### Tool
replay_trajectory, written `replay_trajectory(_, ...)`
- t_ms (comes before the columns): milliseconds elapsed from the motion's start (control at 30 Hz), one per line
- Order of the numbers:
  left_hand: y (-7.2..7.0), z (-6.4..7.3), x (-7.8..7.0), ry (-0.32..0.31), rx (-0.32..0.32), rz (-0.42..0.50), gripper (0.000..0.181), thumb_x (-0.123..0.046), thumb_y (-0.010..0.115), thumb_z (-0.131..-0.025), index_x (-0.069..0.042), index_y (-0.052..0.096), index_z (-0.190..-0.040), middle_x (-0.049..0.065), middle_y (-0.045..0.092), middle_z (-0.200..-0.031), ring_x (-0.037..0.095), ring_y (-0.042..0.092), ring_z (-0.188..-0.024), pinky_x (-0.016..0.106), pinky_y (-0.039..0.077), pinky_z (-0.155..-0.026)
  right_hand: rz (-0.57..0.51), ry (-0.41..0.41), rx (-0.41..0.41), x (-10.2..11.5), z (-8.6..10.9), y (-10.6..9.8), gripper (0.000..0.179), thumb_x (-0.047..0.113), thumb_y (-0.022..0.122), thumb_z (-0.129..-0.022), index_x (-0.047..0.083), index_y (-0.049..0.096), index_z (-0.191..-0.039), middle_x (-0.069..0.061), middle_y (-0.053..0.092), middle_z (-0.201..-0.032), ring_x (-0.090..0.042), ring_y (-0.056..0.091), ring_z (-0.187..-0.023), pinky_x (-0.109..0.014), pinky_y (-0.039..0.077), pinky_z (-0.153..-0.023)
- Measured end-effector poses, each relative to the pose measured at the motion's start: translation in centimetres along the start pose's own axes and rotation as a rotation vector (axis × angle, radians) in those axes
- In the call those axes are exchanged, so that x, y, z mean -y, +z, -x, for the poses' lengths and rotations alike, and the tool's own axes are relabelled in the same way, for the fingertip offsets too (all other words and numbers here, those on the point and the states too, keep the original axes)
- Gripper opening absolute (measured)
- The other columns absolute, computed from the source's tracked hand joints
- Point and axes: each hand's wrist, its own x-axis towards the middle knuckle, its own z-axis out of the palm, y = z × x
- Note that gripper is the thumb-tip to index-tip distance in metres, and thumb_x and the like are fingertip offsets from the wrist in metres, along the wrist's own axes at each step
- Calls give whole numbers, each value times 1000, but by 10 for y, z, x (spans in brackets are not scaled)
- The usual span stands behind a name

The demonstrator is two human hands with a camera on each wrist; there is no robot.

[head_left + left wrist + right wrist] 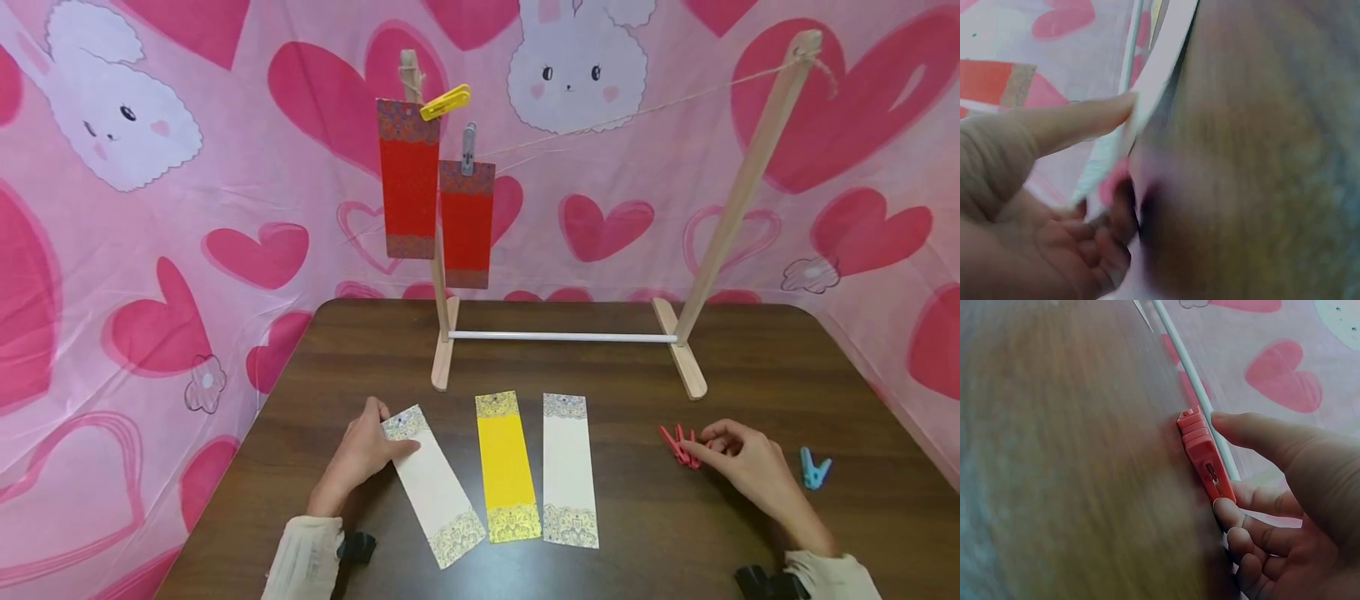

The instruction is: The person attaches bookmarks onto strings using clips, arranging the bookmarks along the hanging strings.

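Apparent pickup before the stand (744, 192): white card (431, 485) pinched by left hand (366, 452), red peg (1199, 450) by right hand (752, 468); lift likely needed.

Cards (509, 467), clothespins (812, 477), stand (562, 337) on table (633, 517)

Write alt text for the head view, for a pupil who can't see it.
A person's left hand grips a white card at a brown table while the right hand touches red clothespins. A yellow card and a second white card lie between the hands. Behind, two red cards hang from clips at the left end of a wooden stand.
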Motion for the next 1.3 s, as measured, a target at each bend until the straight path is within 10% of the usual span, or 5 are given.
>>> replay_trajectory(233,-2,-6,4,-12,-49,395,55,-6,80,-80,-6,42,-120,5,51,-73,15,45,-60,26,37,-55,4,42,0,0,-1,-1,41,49,75,-86,8,66,-86,1,60,-71,-12,49,-63,-26,37,-55)
replay_trajectory(533,-1,-11,6,-66,-100,702,49,-1,71,-87,2,47,-130,10,70,-95,13,63,-77,26,52,-71,-21,41,-33,-2,-1,1,45,45,72,-90,2,65,-102,-3,61,-77,-12,49,-66,-26,39,-55)
replay_trajectory(900,2,-10,3,-43,-96,711,27,-9,67,-95,3,61,-118,8,70,-96,14,63,-77,27,52,-70,-227,198,-161,-8,-1,1,56,44,72,-90,-2,66,-122,8,68,-87,5,54,-71,-18,45,-59)
replay_trajectory(1300,11,-7,-12,-6,-92,760,24,-11,64,-97,-1,59,-119,11,74,-90,16,67,-71,30,56,-66,-365,92,-190,-7,-3,-17,46,29,77,-89,-3,62,-119,29,61,-85,12,61,-75,-8,48,-64)
